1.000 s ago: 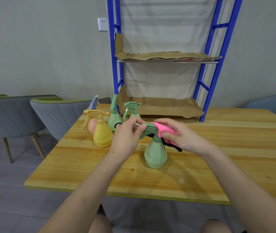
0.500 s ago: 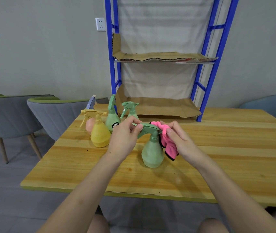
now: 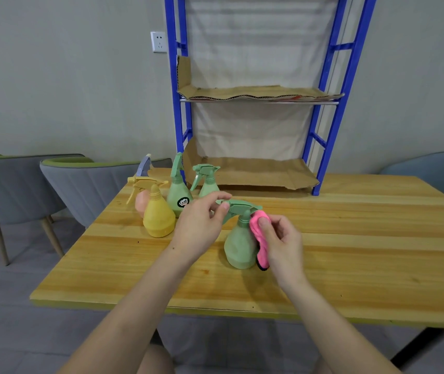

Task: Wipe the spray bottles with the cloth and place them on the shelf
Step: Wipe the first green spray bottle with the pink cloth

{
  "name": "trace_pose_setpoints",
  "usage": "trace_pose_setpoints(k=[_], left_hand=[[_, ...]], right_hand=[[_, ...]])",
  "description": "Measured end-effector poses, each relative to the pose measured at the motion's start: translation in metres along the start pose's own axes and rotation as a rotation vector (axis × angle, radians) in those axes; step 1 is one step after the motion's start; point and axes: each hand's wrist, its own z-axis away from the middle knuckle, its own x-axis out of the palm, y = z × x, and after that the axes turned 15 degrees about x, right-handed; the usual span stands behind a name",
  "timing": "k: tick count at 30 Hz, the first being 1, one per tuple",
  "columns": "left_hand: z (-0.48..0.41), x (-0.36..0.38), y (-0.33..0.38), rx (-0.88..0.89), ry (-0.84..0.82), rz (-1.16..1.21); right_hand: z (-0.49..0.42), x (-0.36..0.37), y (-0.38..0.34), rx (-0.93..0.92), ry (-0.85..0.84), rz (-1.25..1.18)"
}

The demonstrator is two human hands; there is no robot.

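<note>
A green spray bottle [image 3: 238,245] stands upright on the wooden table [image 3: 350,252]. My left hand [image 3: 199,225] pinches its trigger head at the nozzle end. My right hand [image 3: 280,241] holds a pink cloth [image 3: 259,233] and presses it against the bottle's right side, below the neck. Behind stand a yellow bottle [image 3: 158,217], a pink bottle [image 3: 141,201] partly hidden behind it, and two more green bottles [image 3: 179,193] [image 3: 208,182]. The blue shelf [image 3: 320,109] stands at the table's back, its two levels lined with cardboard.
Grey chairs [image 3: 80,184] stand left of the table, and another chair [image 3: 437,171] is at the far right. A wall socket [image 3: 158,41] sits left of the shelf frame. The table's front edge runs just before my forearms.
My right hand moved the pink cloth down from the top of the trigger head to the bottle's right side. My left hand kept its pinch on the nozzle.
</note>
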Motion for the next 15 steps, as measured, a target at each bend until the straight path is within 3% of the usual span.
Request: trace_pose_setpoints(k=[9, 15], left_hand=[[-0.003, -0.003, -0.003, 0.038, -0.08, -0.039], [-0.004, 0.001, -0.007, 0.016, -0.064, -0.02]], right_hand=[[-0.001, 0.032, 0.001, 0.068, 0.054, -0.026], [-0.007, 0.02, 0.001, 0.113, 0.0, -0.045]])
